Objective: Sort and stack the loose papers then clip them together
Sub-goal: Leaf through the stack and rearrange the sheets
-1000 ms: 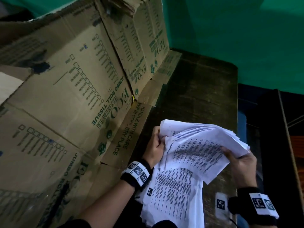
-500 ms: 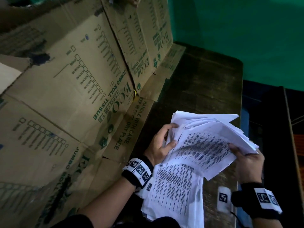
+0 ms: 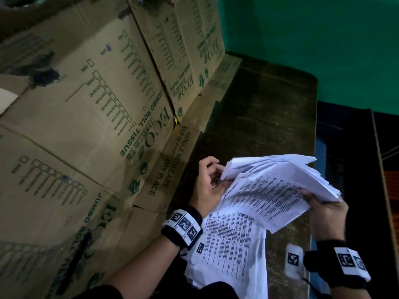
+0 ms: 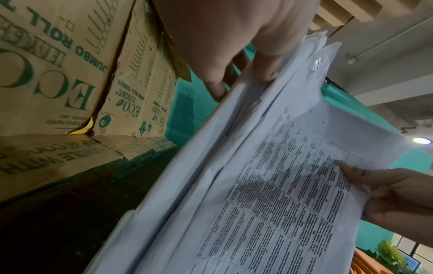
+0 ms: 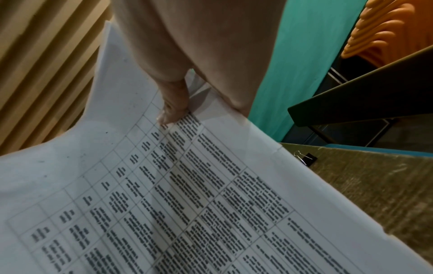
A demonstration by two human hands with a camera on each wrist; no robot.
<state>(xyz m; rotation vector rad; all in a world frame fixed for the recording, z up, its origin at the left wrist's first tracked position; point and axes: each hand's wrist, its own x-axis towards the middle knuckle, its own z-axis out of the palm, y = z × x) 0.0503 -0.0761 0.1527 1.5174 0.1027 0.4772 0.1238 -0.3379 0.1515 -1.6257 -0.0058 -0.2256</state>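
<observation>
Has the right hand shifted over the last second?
No. The right hand keeps its place beside the white tag, gripping the paper stack.

Count: two hands, left hand [image 3: 208, 186] and right hand [image 3: 323, 214]; one held sheaf of papers [image 3: 274, 186]; one binder clip [image 5: 305, 157]; one table [image 3: 269, 108].

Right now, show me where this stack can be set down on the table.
Bare dark table lies beyond the held paper stack, bordered by the cardboard boxes on one side and the table's far edge. Near the body it is crowded: loose sheets, and a binder clip by the edge.
</observation>
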